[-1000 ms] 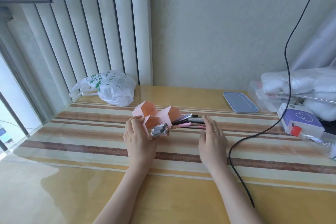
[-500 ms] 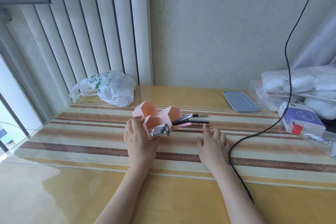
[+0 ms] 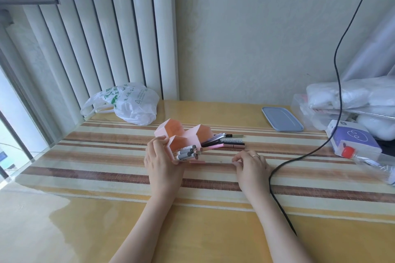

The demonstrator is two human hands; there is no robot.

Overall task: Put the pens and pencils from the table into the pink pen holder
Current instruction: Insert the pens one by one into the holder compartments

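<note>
The pink pen holder (image 3: pixel 168 130) lies tipped on its side on the striped table mat, its hexagonal cells opening toward the right. My left hand (image 3: pixel 163 163) grips its near cell, from which several grey-capped pens (image 3: pixel 186 152) stick out. More pens and pencils (image 3: pixel 226 143) poke out of the far right cell and lie on the mat. A thin pale pink pen (image 3: pixel 210 162) lies on the mat in front of the holder, and my right hand (image 3: pixel 251 166) pinches its right end with curled fingertips.
A white plastic bag (image 3: pixel 130 103) sits at the back left. A grey-blue lid (image 3: pixel 282 121), a purple-and-white box (image 3: pixel 352 141) and wrapped packages (image 3: pixel 350 96) crowd the right side. A black cable (image 3: pixel 299 156) hangs down and runs across the table beside my right arm.
My right hand has drawn back toward me from the pens by the far cell and now pinches the thin pink pen in front of the holder. My left hand has stayed on the holder.
</note>
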